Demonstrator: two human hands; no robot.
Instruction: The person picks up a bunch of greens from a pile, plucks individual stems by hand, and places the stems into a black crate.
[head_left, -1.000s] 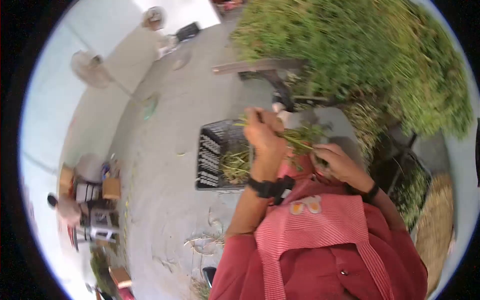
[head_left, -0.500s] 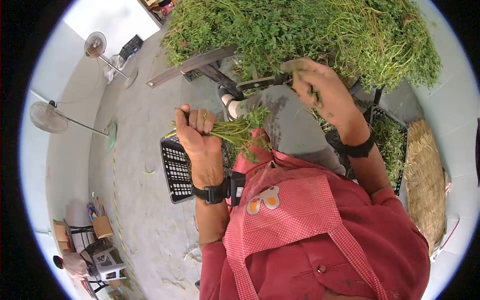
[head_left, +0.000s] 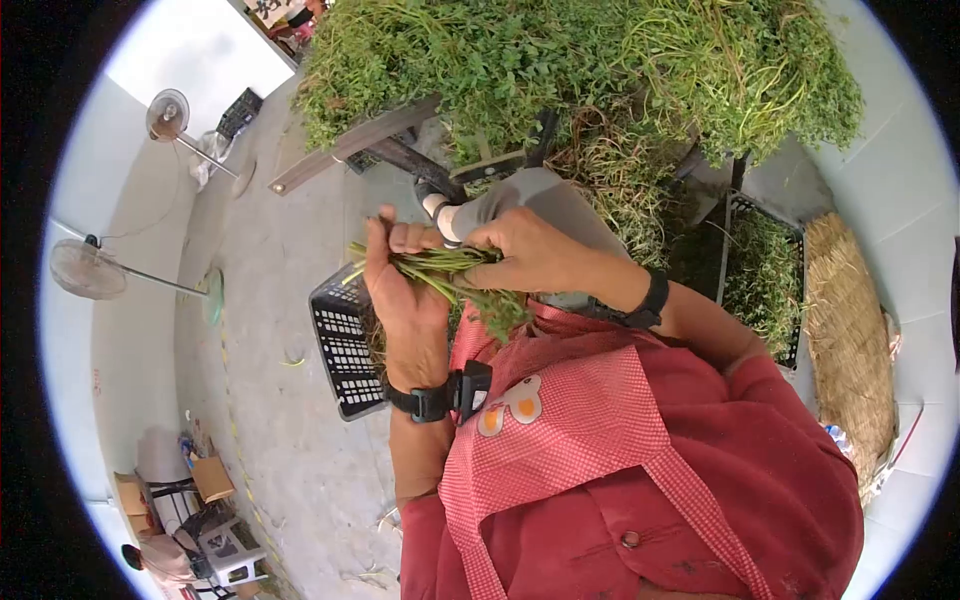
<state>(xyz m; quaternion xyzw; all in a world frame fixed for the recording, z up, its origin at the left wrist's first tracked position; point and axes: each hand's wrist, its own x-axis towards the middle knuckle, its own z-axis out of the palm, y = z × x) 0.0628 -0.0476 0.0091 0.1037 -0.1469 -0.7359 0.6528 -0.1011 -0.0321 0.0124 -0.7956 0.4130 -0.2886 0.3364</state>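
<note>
A bunch of green stems with leaves lies across my left hand, its cut ends pointing left and its leafy ends hanging to the right over the apron. The fingers of my left hand curl round the stems. From the right, my right hand is closed on the same bunch, near the leaves, its fingertips partly hidden. Beyond both hands, a large heap of the same greens covers a raised stand with a wooden edge.
A black crate stands left of my lap, and another crate with greens at the right by a straw mat. Two fans stand at the left. A person is at the lower left near a white stool.
My right hand has come down and left from near the heap onto the bunch. My left hand still holds the stems. The view has shifted slightly.
</note>
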